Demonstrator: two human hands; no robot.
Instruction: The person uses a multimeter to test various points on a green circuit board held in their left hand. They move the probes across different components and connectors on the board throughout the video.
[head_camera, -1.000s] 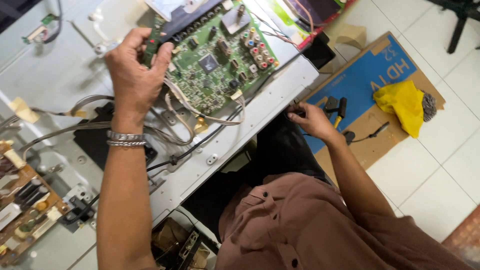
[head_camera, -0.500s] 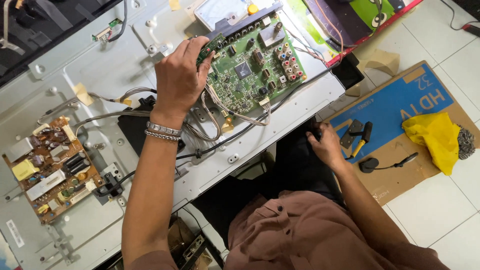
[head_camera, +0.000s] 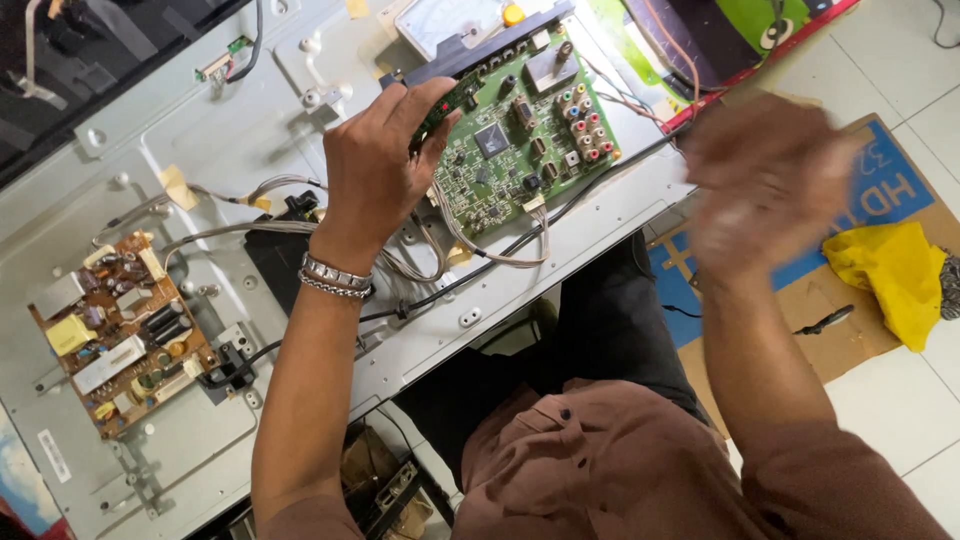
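Between left-hand fingers (head_camera: 425, 105): green circuit board (head_camera: 520, 140) edge pinched, tilted up off metal chassis (head_camera: 250, 150), steadied with cables attached. Right hand (head_camera: 765, 185) blurred beside it; grip unclear.

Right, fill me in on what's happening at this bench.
A person sits over an opened flat-screen panel. Their left hand grips the edge of the green circuit board, which is tilted up with its wires attached. Their right hand is raised above the cardboard and blurred, so whether it holds anything is unclear. A brown circuit board sits at the left.
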